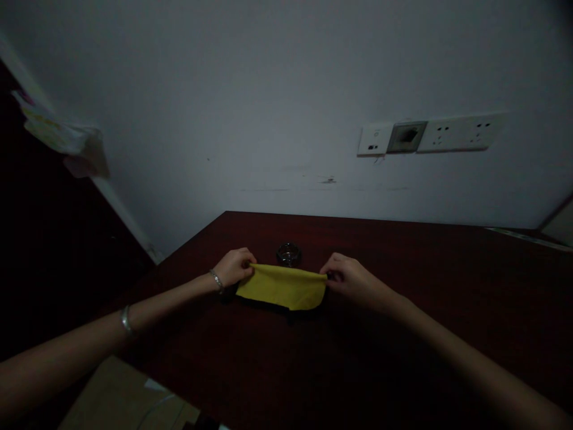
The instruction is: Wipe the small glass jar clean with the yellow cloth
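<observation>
Between my hands a yellow cloth (282, 286) is stretched above the dark red tabletop (380, 257). My left hand (235, 266) pinches its upper left corner, and my right hand (347, 275) pinches the upper right one. The cloth's lower edge hangs free and looks slightly uneven. Just behind its top edge sits a small round object (289, 254), shiny with a ring-shaped rim; the cloth hides its lower part, and I cannot make out its kind. Two silvery bracelets circle my left forearm and wrist.
A pale wall (268, 119) rises behind the table, with a row of sockets (452, 134) at the right. At lower left is a tan box-like surface (120, 397) with a thin cable on it. A crumpled whitish bag (67, 137) hangs at far left.
</observation>
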Action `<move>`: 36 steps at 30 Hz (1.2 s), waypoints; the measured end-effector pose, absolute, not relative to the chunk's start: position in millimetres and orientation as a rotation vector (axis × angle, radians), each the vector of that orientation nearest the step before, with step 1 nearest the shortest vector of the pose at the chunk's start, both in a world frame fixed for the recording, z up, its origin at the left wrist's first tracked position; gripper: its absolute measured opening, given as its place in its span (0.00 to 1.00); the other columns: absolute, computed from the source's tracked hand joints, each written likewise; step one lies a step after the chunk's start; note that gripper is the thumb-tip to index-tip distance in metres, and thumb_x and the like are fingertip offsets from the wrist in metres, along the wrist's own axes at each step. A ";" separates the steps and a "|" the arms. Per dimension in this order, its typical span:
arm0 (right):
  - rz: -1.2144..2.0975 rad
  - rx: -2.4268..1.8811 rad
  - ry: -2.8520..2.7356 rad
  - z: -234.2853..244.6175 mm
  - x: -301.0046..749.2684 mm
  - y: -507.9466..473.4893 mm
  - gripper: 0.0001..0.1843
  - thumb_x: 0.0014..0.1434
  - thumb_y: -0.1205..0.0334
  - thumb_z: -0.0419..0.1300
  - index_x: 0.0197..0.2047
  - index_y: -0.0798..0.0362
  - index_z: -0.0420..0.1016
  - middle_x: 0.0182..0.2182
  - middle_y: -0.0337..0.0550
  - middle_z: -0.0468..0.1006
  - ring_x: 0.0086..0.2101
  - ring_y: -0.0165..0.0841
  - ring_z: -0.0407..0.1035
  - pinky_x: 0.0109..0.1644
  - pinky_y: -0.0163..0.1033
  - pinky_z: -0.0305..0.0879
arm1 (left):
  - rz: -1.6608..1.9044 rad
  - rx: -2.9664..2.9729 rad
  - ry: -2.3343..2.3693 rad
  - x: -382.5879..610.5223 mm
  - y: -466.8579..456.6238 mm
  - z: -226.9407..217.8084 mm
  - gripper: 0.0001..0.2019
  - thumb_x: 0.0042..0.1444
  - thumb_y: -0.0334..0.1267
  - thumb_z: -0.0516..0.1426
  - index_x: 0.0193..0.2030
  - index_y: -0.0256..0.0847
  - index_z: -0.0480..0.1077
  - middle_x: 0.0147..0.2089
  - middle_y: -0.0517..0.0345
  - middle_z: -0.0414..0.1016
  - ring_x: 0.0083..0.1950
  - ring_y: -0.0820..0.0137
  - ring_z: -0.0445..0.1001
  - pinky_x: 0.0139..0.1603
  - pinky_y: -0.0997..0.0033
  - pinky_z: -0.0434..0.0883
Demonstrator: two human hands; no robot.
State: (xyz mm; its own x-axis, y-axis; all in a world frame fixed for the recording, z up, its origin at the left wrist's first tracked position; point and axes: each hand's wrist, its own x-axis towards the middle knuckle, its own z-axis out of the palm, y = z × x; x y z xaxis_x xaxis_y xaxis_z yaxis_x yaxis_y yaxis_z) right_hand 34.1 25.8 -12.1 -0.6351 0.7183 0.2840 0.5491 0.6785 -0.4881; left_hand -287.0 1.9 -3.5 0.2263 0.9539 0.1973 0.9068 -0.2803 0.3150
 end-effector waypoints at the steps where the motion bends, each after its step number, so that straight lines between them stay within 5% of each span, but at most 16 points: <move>1: 0.471 -1.023 -2.407 -12.6 33.0 31.8 0.10 0.52 0.73 0.58 0.34 0.52 0.78 0.32 0.43 0.71 0.29 0.30 0.66 0.32 0.33 0.62 | 0.566 2.351 1.815 -284.6 2.0 -4.0 0.08 0.44 0.27 0.55 0.30 0.38 0.74 0.34 0.56 0.71 0.31 0.72 0.69 0.35 0.73 0.67; 17: 0.243 -1.471 -2.252 -30.6 -3.2 105.6 0.11 0.62 0.60 0.56 0.46 0.52 0.72 0.47 0.47 0.71 0.43 0.37 0.70 0.44 0.44 0.68 | 0.936 2.185 1.924 -265.5 47.0 -28.2 0.08 0.45 0.27 0.55 0.30 0.39 0.74 0.37 0.54 0.72 0.40 0.67 0.72 0.43 0.68 0.70; 25: 0.327 -1.325 -2.220 -54.7 -29.8 120.8 0.16 0.63 0.58 0.56 0.52 0.54 0.67 0.50 0.47 0.70 0.45 0.36 0.69 0.47 0.48 0.69 | 1.100 1.956 2.040 -250.9 61.3 -52.0 0.10 0.50 0.29 0.54 0.38 0.40 0.72 0.38 0.55 0.73 0.44 0.64 0.71 0.49 0.62 0.70; 31: 0.391 -1.258 -2.089 -60.9 -42.8 115.0 0.16 0.63 0.58 0.55 0.52 0.53 0.67 0.50 0.48 0.70 0.45 0.36 0.69 0.47 0.48 0.69 | 1.216 1.904 2.050 -245.9 58.7 -52.7 0.16 0.49 0.31 0.57 0.47 0.39 0.66 0.49 0.50 0.68 0.53 0.61 0.66 0.57 0.59 0.64; 36: 0.505 -1.240 -1.951 -64.9 -49.8 107.4 0.16 0.63 0.58 0.55 0.52 0.53 0.67 0.51 0.48 0.70 0.45 0.36 0.69 0.47 0.48 0.69 | 1.295 1.842 2.035 -252.8 49.8 -47.6 0.10 0.48 0.32 0.59 0.39 0.40 0.66 0.45 0.53 0.65 0.53 0.60 0.64 0.56 0.57 0.63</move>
